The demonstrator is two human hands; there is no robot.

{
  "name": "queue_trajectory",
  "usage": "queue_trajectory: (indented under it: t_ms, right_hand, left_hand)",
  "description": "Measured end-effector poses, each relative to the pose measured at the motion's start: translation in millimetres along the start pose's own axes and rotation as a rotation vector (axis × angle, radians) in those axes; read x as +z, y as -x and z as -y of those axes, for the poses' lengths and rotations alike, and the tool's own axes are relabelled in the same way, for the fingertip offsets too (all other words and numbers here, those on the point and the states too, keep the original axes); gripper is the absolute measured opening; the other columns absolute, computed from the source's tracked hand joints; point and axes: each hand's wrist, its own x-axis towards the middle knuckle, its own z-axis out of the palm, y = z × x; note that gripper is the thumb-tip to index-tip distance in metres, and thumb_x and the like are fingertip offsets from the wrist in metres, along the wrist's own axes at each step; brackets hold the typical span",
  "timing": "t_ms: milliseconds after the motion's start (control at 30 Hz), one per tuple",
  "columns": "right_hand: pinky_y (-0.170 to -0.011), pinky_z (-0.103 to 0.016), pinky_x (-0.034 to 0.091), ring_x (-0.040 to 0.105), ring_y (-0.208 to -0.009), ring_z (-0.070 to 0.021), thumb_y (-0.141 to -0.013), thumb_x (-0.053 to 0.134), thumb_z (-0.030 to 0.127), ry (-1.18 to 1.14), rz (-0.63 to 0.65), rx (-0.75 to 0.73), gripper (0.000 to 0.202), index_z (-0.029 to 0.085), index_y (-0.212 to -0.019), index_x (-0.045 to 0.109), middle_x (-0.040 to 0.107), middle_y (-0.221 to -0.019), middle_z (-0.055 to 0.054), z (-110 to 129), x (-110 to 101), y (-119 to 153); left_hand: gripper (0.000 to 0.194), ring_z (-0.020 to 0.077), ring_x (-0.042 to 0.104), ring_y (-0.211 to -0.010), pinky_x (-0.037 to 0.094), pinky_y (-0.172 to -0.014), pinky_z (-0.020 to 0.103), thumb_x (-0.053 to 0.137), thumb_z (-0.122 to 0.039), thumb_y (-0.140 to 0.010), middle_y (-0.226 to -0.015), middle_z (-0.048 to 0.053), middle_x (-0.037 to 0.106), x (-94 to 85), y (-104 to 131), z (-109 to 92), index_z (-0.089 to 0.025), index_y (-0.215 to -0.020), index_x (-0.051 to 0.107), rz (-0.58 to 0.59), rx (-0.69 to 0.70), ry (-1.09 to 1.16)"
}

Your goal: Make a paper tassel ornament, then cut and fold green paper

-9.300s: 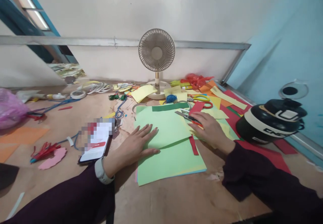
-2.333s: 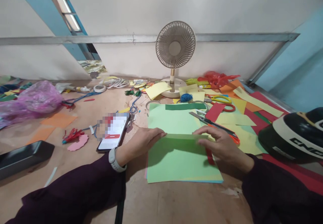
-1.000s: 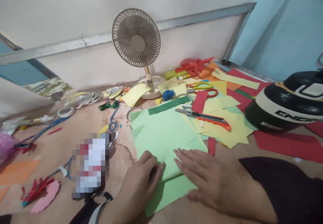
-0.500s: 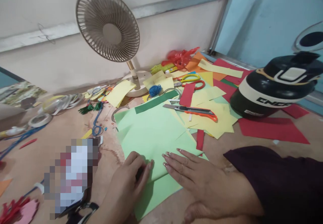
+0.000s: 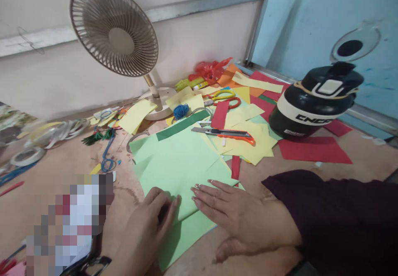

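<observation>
A light green sheet of paper [image 5: 174, 159] lies on the table with its near part folded, and a green flap [image 5: 183, 238] shows below the fold. My left hand [image 5: 155, 218] is at the left edge of the fold, fingers curled and thumb bent against the paper; the tips of the curled fingers are hidden. Flat on the fold's right side rests my right hand [image 5: 230, 209], its fingers stretched out. Beyond them are a dark green strip [image 5: 183, 125] on the sheet's far edge and an orange utility knife [image 5: 230, 134] with its blade out.
A fan [image 5: 120, 39] stands at the back by the wall. Scissors [image 5: 224, 97], blue yarn [image 5: 180, 111] and yellow paper [image 5: 248, 147] lie beyond the sheet. To the right are a dark bottle [image 5: 311, 106] and red paper [image 5: 315, 150]. Tape rolls [image 5: 27, 156] sit left, above a blurred phone-like object [image 5: 77, 222].
The view has shifted slightly to the right, so things appear further left. Both hands keep nearly the same place on the green paper, and the fold looks unchanged.
</observation>
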Motion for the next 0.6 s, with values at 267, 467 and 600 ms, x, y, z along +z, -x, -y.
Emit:
queue_trajectory:
  t_ms: [267, 467, 600]
  right_hand:
    - [-0.119, -0.045, 0.011, 0.007, -0.144, -0.0261, -0.093, 0.044, 0.049, -0.032, -0.011, -0.004, 0.075, -0.001, -0.146, 0.025, 0.024, -0.152, -0.021, 0.4, -0.5, -0.1]
    - [-0.119, -0.046, 0.016, 0.010, -0.144, -0.0259, -0.093, 0.040, 0.055, -0.034, 0.001, 0.011, 0.077, 0.003, -0.147, 0.024, 0.025, -0.151, -0.019, 0.1, -0.2, 1.3]
    - [-0.119, -0.045, 0.016, 0.009, -0.144, -0.0264, -0.094, 0.033, 0.057, -0.002, 0.040, -0.002, 0.076, 0.004, -0.148, 0.022, 0.022, -0.153, -0.018, -1.0, -0.8, 1.4]
  left_hand:
    - [0.037, 0.0114, 0.051, -0.053, 0.041, -0.051, 0.024, 0.041, -0.040, -0.096, -0.068, -0.001, 0.049, -0.3, -0.4, -1.1, -0.020, -0.066, 0.050, -0.012, 0.009, -0.013]
    - [0.035, 0.0122, 0.054, -0.057, 0.041, -0.054, 0.024, 0.042, -0.036, -0.096, -0.071, 0.001, 0.052, -2.1, -1.5, -4.6, -0.019, -0.066, 0.049, 0.004, -0.014, 0.017]
    - [0.034, 0.0123, 0.055, -0.058, 0.041, -0.055, 0.024, 0.042, -0.035, -0.096, -0.072, 0.001, 0.052, -1.8, -1.6, -6.0, -0.018, -0.067, 0.050, 0.022, -0.047, 0.033]
